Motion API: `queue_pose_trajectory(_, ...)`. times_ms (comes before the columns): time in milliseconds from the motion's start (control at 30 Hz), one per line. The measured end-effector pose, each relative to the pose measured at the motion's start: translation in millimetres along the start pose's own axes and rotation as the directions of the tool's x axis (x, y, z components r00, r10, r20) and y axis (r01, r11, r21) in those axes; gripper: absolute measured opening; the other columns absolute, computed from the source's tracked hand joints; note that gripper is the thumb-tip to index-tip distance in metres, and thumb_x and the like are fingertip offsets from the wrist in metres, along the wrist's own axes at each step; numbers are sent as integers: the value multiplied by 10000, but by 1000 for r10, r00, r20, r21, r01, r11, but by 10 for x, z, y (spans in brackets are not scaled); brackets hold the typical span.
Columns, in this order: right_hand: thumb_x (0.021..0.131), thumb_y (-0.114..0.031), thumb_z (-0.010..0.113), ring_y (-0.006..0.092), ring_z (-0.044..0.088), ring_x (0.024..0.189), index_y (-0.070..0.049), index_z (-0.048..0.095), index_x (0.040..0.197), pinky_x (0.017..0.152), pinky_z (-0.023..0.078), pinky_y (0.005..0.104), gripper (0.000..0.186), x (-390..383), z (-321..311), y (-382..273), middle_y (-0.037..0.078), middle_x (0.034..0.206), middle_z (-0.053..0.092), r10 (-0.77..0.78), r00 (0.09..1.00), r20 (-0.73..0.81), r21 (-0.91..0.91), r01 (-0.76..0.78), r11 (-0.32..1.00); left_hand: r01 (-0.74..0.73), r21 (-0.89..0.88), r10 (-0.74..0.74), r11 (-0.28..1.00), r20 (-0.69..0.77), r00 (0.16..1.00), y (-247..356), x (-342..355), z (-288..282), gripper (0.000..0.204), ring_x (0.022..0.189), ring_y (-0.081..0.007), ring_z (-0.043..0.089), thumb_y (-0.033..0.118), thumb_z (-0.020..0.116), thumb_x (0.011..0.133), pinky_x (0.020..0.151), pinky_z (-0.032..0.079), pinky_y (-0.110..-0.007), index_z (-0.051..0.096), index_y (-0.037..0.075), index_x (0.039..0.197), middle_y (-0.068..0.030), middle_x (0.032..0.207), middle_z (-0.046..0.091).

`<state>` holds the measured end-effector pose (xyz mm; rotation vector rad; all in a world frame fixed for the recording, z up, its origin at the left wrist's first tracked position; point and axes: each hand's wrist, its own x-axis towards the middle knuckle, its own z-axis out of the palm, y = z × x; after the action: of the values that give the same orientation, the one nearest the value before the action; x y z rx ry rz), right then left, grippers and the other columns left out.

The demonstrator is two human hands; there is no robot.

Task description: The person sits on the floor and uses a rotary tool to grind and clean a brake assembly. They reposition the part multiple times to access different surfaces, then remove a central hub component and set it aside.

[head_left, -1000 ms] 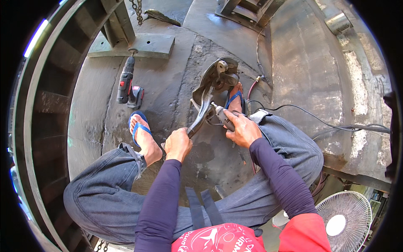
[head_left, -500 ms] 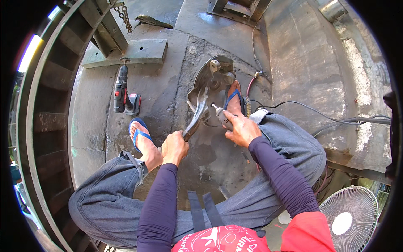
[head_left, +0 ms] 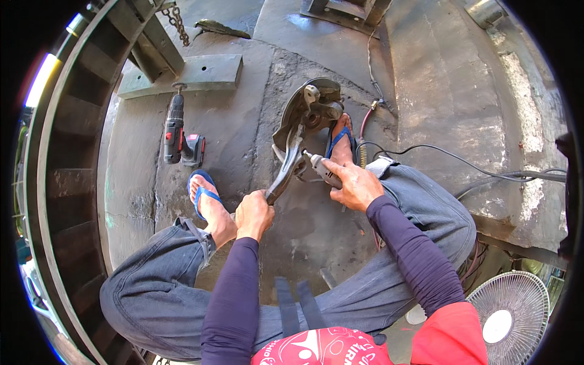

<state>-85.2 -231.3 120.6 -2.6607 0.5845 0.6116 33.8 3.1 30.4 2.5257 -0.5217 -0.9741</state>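
Observation:
Between my feet lies a metal knuckle assembly [head_left: 309, 114] with a round backing plate at its far end and a long curved arm toward me. My left hand [head_left: 254, 216] is closed round the near end of that arm. My right hand [head_left: 354, 187] grips a grey rotary tool [head_left: 322, 167], its small tip held at the right side of the arm, touching or very near it. My feet, in blue flip-flops [head_left: 202, 193], are either side, the right one close against the plate.
A cordless drill [head_left: 174, 137] stands left, near a steel beam base [head_left: 216, 73]. A steel frame [head_left: 79, 170] lines the left edge, with a chain [head_left: 177, 24] farther away. Cables and hoses [head_left: 426, 148] run along the right concrete ledge [head_left: 450, 97]. A white fan [head_left: 505, 310] stands lower right.
Over the last second the surroundings shifted slightly in view. The rotary tool's tip is a little nearer the metal arm than half a second ago; both hands keep their grips.

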Motion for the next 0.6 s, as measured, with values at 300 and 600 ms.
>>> queue_pose_trajectory(300,809,-210,766,372,722,936,-329,516,1517,826,604,491,760,100,34,-32,140,1095,642,-108,991,-82,-129,97,987,-32,127,33,991,-5,999,-104,209,-237,371,1014,-379,741,101,659,821,909,577,-487,785,170,1163,-202,1038,766)
queue_pose_trajectory(600,807,-201,758,352,721,925,-337,512,1516,800,605,489,763,217,150,-35,114,1059,621,-103,990,-99,-148,88,985,-51,173,51,984,4,999,-273,367,-283,355,1022,-381,741,78,629,823,902,582,-481,782,126,1140,-205,1022,770)
